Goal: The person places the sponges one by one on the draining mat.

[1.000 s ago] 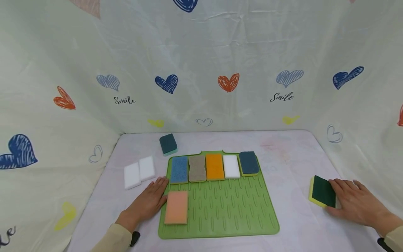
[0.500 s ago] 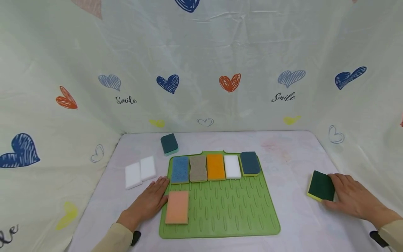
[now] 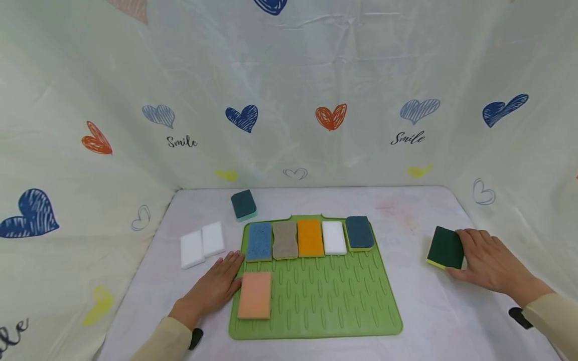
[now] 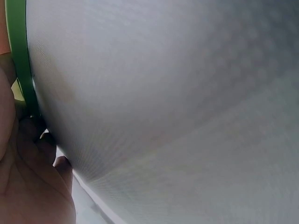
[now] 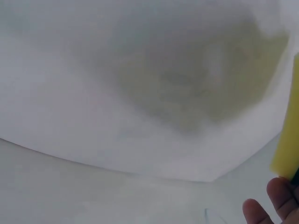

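My right hand point(image 3: 496, 263) grips a scouring sponge point(image 3: 446, 248), dark green on top with a yellow foam edge, at the right side of the table. In the right wrist view its yellow foam point(image 5: 288, 130) shows at the right edge, raised over the table, with fingertips point(image 5: 280, 193) below it. My left hand point(image 3: 209, 291) lies flat with straight fingers at the left edge of a green ridged mat point(image 3: 334, 301). A peach sponge point(image 3: 255, 296) sits on the mat close to that thumb. The left wrist view shows the mat's edge point(image 4: 21, 56) beside the curved palm point(image 4: 37, 182).
Along the mat's back edge lie a blue sponge point(image 3: 259, 241), a grey-brown one point(image 3: 285, 240), an orange one point(image 3: 310, 238), a white one point(image 3: 334, 238) and a dark blue one point(image 3: 359, 233). Left of the mat are two white sponges point(image 3: 191, 249); a dark green one point(image 3: 244, 203) lies behind.
My right hand has carried the green and yellow sponge leftward and farther back, off its earlier spot. The left hand stays in place at the mat's edge.
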Demonstrator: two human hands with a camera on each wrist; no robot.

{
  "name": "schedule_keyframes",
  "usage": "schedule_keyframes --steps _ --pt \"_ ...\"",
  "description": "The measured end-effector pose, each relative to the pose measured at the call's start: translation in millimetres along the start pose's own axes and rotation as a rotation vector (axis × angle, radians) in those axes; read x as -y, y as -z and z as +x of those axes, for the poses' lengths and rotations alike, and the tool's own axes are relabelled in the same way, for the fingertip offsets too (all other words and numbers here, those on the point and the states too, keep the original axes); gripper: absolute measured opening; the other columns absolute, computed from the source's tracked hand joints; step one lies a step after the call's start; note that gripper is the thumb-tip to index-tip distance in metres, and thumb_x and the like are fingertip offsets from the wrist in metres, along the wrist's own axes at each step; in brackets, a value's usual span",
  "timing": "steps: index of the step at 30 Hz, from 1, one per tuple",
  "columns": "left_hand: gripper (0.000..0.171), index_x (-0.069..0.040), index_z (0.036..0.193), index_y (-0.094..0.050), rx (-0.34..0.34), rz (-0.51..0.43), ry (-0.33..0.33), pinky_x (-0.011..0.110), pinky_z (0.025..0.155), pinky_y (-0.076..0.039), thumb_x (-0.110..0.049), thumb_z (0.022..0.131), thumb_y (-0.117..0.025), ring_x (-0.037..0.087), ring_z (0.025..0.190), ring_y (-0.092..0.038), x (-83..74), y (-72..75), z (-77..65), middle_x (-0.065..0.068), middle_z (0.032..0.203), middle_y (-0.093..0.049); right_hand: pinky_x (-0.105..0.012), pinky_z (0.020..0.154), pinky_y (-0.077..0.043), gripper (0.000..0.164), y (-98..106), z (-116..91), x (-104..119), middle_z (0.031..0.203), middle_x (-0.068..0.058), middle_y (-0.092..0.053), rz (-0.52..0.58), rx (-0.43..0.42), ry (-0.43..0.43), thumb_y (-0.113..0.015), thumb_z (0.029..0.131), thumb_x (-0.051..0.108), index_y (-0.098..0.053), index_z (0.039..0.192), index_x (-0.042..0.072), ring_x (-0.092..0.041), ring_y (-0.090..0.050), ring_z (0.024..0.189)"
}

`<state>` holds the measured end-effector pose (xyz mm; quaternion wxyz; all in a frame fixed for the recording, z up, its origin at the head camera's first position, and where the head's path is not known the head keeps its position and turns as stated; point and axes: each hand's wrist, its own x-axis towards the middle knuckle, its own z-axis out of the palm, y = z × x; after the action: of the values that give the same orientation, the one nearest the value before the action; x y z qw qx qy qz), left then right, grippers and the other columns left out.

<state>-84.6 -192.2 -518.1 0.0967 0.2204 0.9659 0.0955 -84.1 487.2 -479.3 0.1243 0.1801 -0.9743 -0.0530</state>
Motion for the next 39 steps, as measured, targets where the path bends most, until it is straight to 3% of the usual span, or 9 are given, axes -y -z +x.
schedule_keyframes --steps 7,23,30,39 --pt "0.065 0.002 0.164 -0.033 0.005 0.002 0.005 0.057 0.130 -0.027 -0.033 0.112 -0.052 0.038 0.160 -0.029 -0.5 -0.3 -0.5 0.019 0.170 -0.034 -0.057 0.077 -0.054 0.099 8 23 9 0.114 -0.030 -0.062 -0.017 -0.083 0.056 -0.090 0.062 0.053 -0.053 0.126 -0.012 -0.041 -0.058 0.096" --pt "0.065 0.001 0.164 -0.033 0.014 0.004 0.007 0.057 0.129 -0.029 -0.034 0.112 -0.053 0.037 0.159 -0.030 -1.3 1.3 0.2 0.018 0.170 -0.035 -0.053 0.079 -0.056 0.098 33 68 50 0.116 -0.028 -0.063 -0.013 -0.153 0.152 -0.083 0.066 0.060 -0.055 0.127 -0.011 -0.039 -0.059 0.098" --pt "0.066 0.002 0.163 -0.034 0.011 0.014 0.000 0.057 0.129 -0.030 -0.034 0.112 -0.053 0.037 0.159 -0.031 -2.9 3.5 -0.3 0.019 0.169 -0.036 -0.052 0.078 -0.055 0.093 36 83 74 0.117 -0.026 -0.062 0.014 -0.210 0.214 -0.064 0.078 0.069 -0.055 0.127 -0.009 -0.039 -0.060 0.098" --pt "0.065 0.003 0.163 -0.034 0.013 -0.003 0.003 0.058 0.128 -0.030 -0.032 0.112 -0.054 0.038 0.159 -0.031 -4.8 5.4 -1.0 0.020 0.169 -0.035 -0.053 0.086 -0.056 0.099 37 98 116 0.120 -0.025 -0.061 0.040 -0.203 0.265 -0.082 0.068 0.061 -0.053 0.131 -0.009 -0.038 -0.059 0.104"
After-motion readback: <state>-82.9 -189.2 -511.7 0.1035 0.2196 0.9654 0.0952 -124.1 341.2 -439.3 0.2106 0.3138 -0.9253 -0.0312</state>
